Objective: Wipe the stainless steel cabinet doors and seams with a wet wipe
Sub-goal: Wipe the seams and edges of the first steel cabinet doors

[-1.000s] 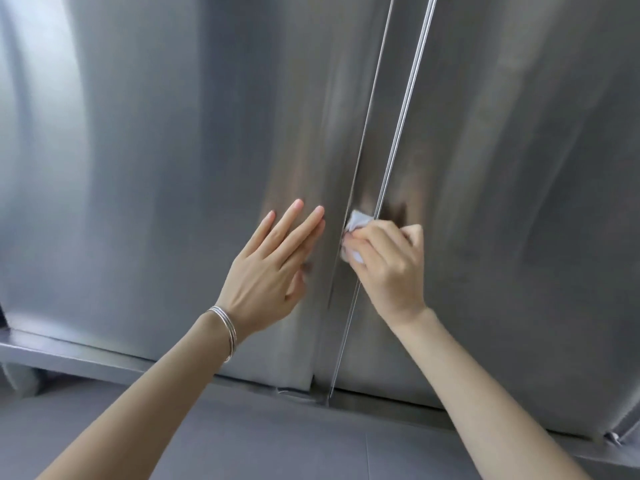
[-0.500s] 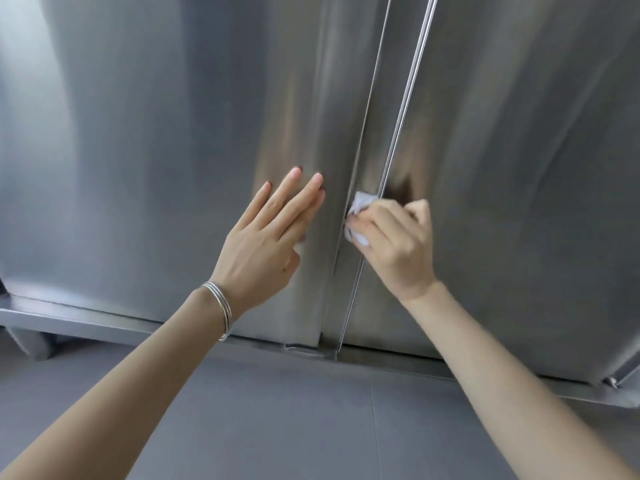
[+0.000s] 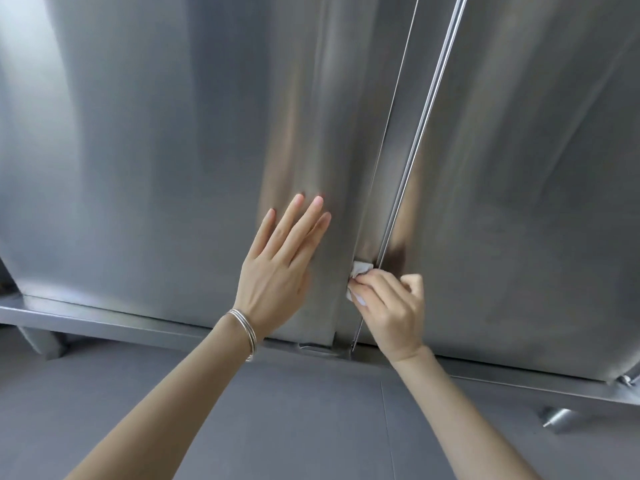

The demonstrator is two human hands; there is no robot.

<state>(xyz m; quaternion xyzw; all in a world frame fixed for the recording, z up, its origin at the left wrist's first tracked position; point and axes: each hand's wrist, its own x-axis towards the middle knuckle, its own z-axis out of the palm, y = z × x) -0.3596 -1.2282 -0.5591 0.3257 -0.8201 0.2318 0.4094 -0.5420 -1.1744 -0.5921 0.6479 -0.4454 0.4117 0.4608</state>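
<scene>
Gripping wet wipe (image 3: pixel 360 271) at seam (image 3: pixel 398 202), right hand (image 3: pixel 393 306); left hand (image 3: pixel 277 271) flat beside.

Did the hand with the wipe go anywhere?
Yes: the right hand and its wet wipe slid down the seam, closer to the cabinet's bottom edge.

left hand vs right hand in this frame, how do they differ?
Pose: left hand has straight fingers, flat against the left door; right hand has curled fingers. Load: right hand pinches the wet wipe at the seam; left hand holds nothing. Wrist: bangles by the left hand, none by the right hand. Both are bare.
</scene>
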